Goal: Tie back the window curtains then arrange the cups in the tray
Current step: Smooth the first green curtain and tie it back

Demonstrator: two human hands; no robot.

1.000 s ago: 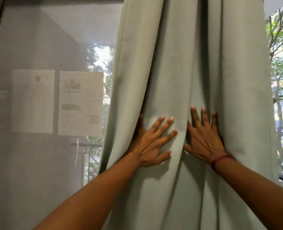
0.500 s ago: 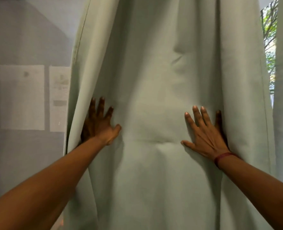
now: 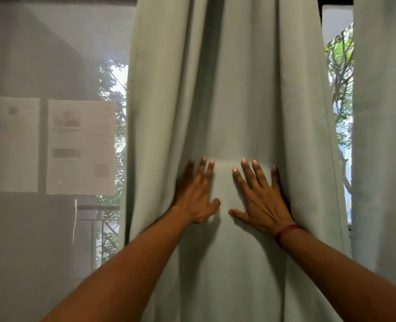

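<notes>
Both spread flat on the curtain (image 3: 238, 101), left hand (image 3: 198, 198) and right hand (image 3: 259, 201) grip nothing; best bunch the folds evenly before tying.

L hand (image 3: 195, 198) slides right from the curtain (image 3: 227, 89) left edge, now just beside R hand (image 3: 259, 201) at centre; fabric bunches narrower, uncovering trees (image 3: 110, 89) & railing (image 3: 99, 208) at left.

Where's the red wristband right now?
In the head view, the red wristband circles the right wrist, right of centre, below the right hand pressing flat on the green curtain.
</notes>
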